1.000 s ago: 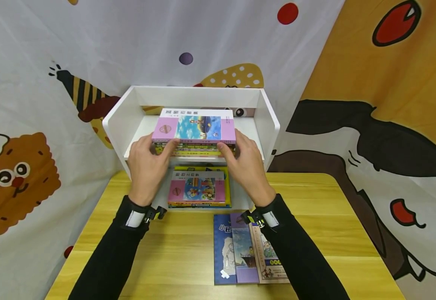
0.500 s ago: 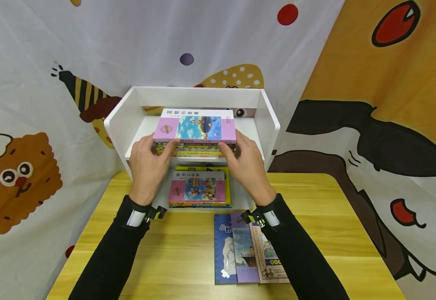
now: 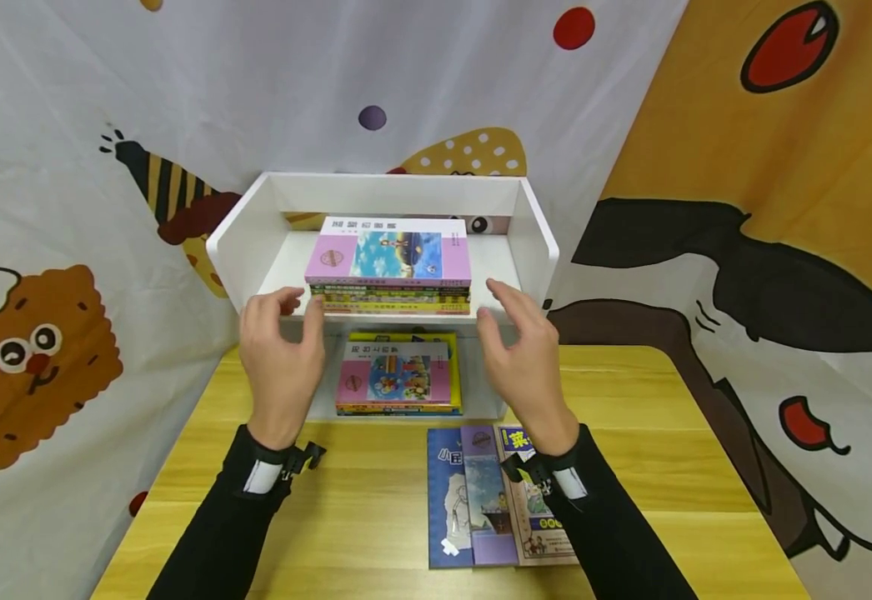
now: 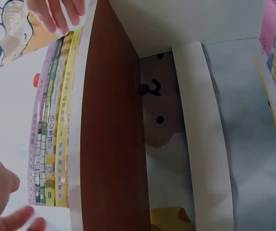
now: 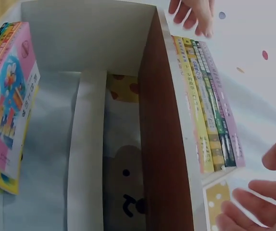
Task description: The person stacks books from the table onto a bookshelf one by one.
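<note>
On the upper shelf of a white bookshelf [image 3: 533, 242] lies a flat stack of books [image 3: 389, 302], topped by a pink book [image 3: 398, 254] with a blue sea picture. My left hand [image 3: 282, 362] is off the stack's left side, fingers loosely bent with a small gap to the spines. On the other side, my right hand [image 3: 522, 358] is also apart from the stack, thumb and fingers spread. Both wrist views show the spines of the stacked books [image 4: 56, 125] lined up along the shelf edge, with fingers [image 5: 258, 197] near the stack's ends and holding nothing.
Below, on the lower level, a second stack with a pink book [image 3: 394, 375] over a larger yellow book [image 3: 454, 367] lies flat. Three overlapping books, including a blue book [image 3: 447, 500], lie on the wooden table [image 3: 361, 517] near my right forearm. A patterned cloth [image 3: 443, 83] hangs behind.
Both hands have let go of the upper stack and moved outward and slightly back toward me. The stack stays in place, its spines now uncovered.
</note>
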Demonstrator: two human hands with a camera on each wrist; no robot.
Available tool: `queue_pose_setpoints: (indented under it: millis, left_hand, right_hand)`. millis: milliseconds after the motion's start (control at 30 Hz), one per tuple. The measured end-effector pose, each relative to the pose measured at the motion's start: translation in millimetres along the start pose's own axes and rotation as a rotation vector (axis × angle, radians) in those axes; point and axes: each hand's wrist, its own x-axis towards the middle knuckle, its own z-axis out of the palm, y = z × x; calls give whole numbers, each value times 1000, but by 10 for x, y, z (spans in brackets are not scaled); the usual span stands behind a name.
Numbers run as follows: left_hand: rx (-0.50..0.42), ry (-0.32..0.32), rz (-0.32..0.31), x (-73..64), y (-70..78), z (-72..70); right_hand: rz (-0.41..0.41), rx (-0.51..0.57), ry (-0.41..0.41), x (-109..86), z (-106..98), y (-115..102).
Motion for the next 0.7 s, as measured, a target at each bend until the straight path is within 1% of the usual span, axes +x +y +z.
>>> queue_pose_setpoints:
  millis: [67,100,200,300,400,533,700]
  left_hand:
    - [-20,3,17,-60,-2,-39]
    - [-30,-7,25,-95,-4,-54]
    - [-71,-71,27,-225,-36,-57]
    - [-101,-169,17,-373,-97,-24]
    - [-113,-262,-15,-535,-174,18]
    - [-101,-389,-74,-768,-242,74]
    - [-58,-553,-117,-1076,-301,161]
  right_hand:
    - [-17,33,16,-60,-60,10]
    - [-18,48,14,-97,-85,22]
    - [8,70,-18,-229,-149,82]
    - [44,60,-77,-363,-202,171]
    - [76,21,-135,-490,-247,274]
    - [129,-36,-204,-666,-289,418]
    - [225,-100,-300,-902,-341,576]
